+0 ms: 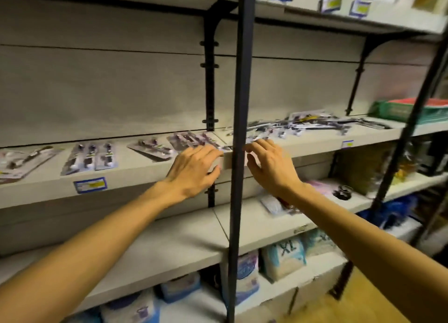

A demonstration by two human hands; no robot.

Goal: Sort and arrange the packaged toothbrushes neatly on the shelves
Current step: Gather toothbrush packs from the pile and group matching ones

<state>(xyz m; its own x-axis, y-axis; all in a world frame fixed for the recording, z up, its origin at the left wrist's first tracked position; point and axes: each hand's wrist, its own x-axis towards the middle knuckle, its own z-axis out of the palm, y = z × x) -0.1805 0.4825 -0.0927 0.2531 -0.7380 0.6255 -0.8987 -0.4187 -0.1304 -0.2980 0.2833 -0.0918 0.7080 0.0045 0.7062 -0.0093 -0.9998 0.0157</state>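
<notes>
Packaged toothbrushes lie flat on the grey middle shelf (135,174). Left of the black upright there are separate groups: one pack (17,162), a row of three (91,157), an angled pack (152,149) and another set (191,139). Right of the upright, several packs form a loose pile (303,125). My left hand (196,167) reaches over the shelf's front edge, fingers straight, tips touching a pack by the upright. My right hand (269,165) is just across the upright, its fingers and thumb curled round a pale pack (249,158) at the shelf edge. The view is blurred.
A black upright post (238,152) stands between my two hands. Blue price tags (90,185) are on the shelf edges. A green and red box (402,110) sits at the shelf's far right. Lower shelves hold bagged goods (283,259) and small packets (274,205).
</notes>
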